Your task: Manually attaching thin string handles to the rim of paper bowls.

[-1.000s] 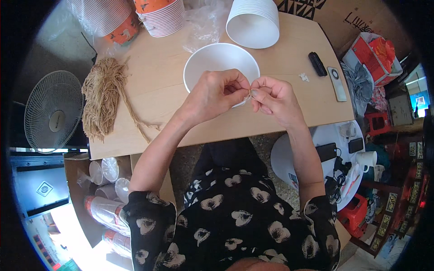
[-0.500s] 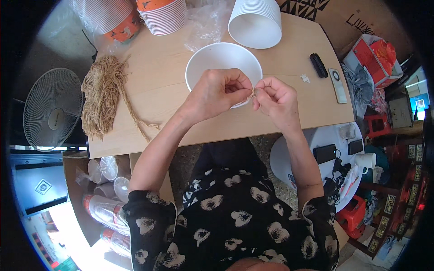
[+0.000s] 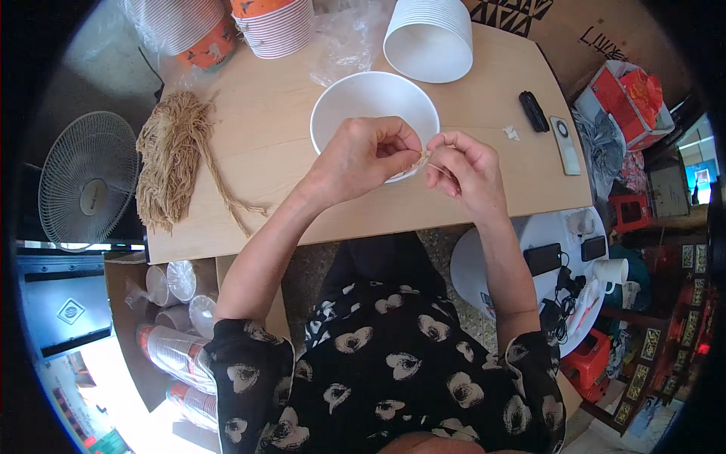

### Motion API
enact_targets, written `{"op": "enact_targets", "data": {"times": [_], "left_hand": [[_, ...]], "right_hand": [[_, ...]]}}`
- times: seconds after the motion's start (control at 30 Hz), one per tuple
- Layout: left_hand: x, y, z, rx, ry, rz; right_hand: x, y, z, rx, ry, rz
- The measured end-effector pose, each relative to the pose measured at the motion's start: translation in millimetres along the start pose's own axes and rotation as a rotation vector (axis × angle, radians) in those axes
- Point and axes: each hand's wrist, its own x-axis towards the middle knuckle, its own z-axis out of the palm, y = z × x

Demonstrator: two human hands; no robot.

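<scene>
Pinching a pale strand (image 3: 424, 158) in the left hand (image 3: 359, 155), over the near rim of the white bowl (image 3: 374, 97) on the counter (image 3: 265, 129). Unable to tell the hold of the right hand (image 3: 469, 170), close beside. Apparently working the strand finely; calling next for a light pinch. Hard to see the strand's ends or the bowl's covered side.

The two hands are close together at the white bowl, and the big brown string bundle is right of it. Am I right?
Not quite: the head view shows the brown string bundle to the left of the white bowl. The left hand and right hand are close together at the bowl, as you said.
</scene>
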Motion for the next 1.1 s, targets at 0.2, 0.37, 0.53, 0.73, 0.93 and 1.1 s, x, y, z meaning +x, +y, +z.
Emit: {"op": "enact_targets", "data": {"times": [0.2, 0.37, 0.53, 0.73, 0.93, 1.1], "left_hand": [[-0.1, 4.3, 0.1, 0.044, -0.057, -0.072], [1.0, 1.0, 3.2, 0.047, 0.002, 0.029], [0.6, -0.6, 2.7, 0.021, -0.004, 0.015], [2.4, 9.0, 0.4, 0.078, -0.038, -0.036], [5.0, 6.4, 5.1, 0.046, -0.032, -0.001], [4.2, 7.5, 3.9, 0.081, -0.046, -0.026]], "right_hand": [[0.3, 0.7, 1.6, -0.094, -0.039, -0.036], [1.3, 5.4, -1.7, -0.065, -0.043, -0.048], [1.6, 8.1, -4.5, 0.118, -0.016, 0.007], [1.2, 8.7, -2.1, 0.156, 0.013, -0.003], [0.1, 3.7, 2.1, 0.132, 0.036, -0.04], [-1.5, 2.7, -3.3, 0.112, 0.079, -0.085]]}}
